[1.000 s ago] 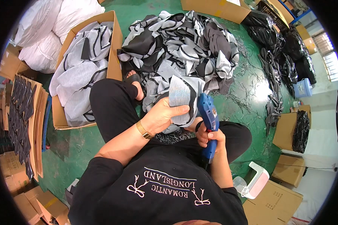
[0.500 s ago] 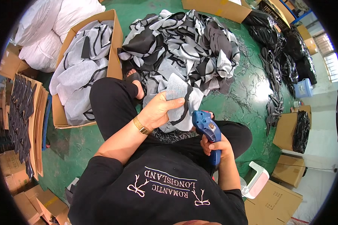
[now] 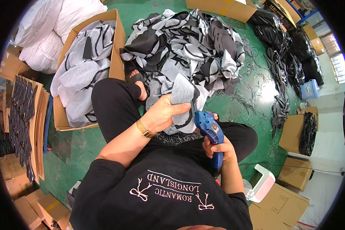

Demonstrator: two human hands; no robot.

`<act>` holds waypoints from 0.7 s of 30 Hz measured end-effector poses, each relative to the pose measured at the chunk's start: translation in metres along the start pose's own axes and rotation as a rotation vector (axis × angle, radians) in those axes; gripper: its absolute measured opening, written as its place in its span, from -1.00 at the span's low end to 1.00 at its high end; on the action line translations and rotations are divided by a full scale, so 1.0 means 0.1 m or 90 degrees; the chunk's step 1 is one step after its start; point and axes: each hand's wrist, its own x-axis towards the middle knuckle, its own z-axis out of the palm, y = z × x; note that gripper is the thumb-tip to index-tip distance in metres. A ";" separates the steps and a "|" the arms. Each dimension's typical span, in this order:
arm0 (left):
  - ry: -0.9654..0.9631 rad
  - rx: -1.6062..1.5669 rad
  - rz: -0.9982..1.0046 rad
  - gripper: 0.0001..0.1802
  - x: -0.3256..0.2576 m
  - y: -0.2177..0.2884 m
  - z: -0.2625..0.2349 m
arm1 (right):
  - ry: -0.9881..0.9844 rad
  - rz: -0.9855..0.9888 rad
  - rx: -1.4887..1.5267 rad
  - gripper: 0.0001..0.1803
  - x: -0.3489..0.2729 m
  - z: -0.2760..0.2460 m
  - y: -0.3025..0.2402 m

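My left hand [image 3: 161, 113] grips a grey fabric piece [image 3: 182, 92] with a black band along its edge, thumb on top and fingers behind it. In my right hand [image 3: 220, 148] is a blue handheld power tool [image 3: 209, 128], held by its handle. The tool's front end is right at the fabric's right edge; whether it touches, I cannot tell. Beyond my hands, a big heap of grey and black fabric pieces [image 3: 188, 50] lies on the floor.
On the left stands a cardboard box [image 3: 118, 46] filled with similar fabric [image 3: 84, 73]. Thin dark trimmings [image 3: 243, 101] litter the green floor. Black plastic bags [image 3: 270, 34] and a blue bin [image 3: 309, 90] line the right side. A pink-and-white device [image 3: 263, 184] is by my right elbow.
The power tool has shifted slightly left, closer to the fabric's edge. The fabric in my left hand has turned a little, and its banded edge sits differently.
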 end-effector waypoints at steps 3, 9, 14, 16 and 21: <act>0.014 0.022 0.001 -0.65 -0.02 0.00 0.03 | 0.001 -0.003 0.040 -0.64 0.04 0.03 0.02; 0.020 0.052 -0.012 -0.65 -0.03 -0.02 0.05 | 0.057 -0.140 -0.014 -0.56 0.16 0.01 -0.18; 0.029 0.094 -0.008 -0.65 -0.03 -0.16 0.10 | 0.152 -0.234 -0.178 -0.49 0.28 0.31 -0.53; 0.022 0.093 -0.018 -0.64 -0.06 -0.24 0.13 | 0.233 -0.266 -0.357 -0.52 0.39 0.44 -0.57; -0.002 -0.050 -0.119 -0.65 -0.02 -0.15 0.07 | 0.278 -0.257 -0.499 -0.66 0.54 0.55 -0.47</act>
